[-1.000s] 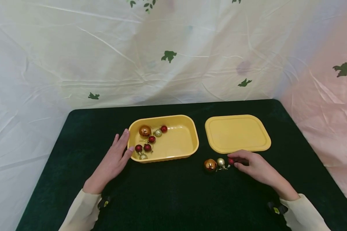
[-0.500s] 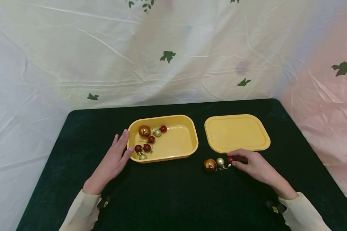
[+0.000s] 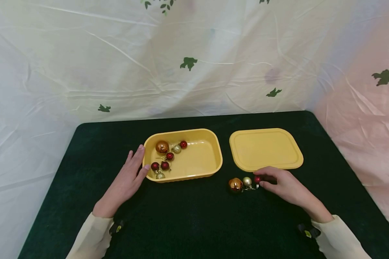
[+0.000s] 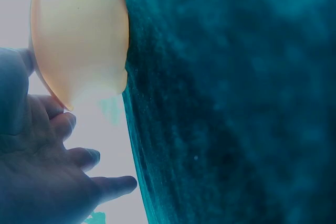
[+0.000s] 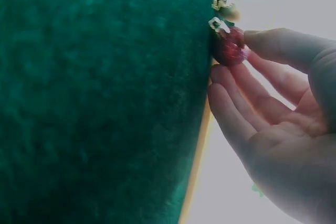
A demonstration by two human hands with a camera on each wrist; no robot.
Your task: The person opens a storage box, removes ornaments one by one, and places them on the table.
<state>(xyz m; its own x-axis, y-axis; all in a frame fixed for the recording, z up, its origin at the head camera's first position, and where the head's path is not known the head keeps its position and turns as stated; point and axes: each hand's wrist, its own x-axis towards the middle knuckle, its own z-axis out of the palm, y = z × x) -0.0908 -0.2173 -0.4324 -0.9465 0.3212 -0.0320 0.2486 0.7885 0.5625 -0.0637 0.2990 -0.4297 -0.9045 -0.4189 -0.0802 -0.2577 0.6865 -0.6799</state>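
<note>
My left hand [image 3: 126, 180] rests with straight fingers against the left side of a yellow box [image 3: 204, 175], thumb at its rim. Several small red, gold and copper Christmas baubles lie inside, mostly toward the left; one is a large copper bauble [image 3: 162, 146]. In the right wrist view, my right hand [image 5: 283, 103] pinches a small red bauble [image 5: 230, 48] between thumb and fingers, low at the table. Just left of it, a pale gold bauble [image 3: 247, 181] and another shiny copper bauble [image 3: 235, 185] sit in a row on the cloth.
A yellow lid [image 3: 265, 149] lies flat to the right of the box, just beyond my right hand. Dark green cloth covers the table [image 3: 194, 223]. A pale, leaf-printed curtain [image 3: 194, 90] hangs behind and around it.
My right hand has shifted slightly left with the red bauble, bringing it nearer the pale gold one. My left hand and the box stay in place.
</note>
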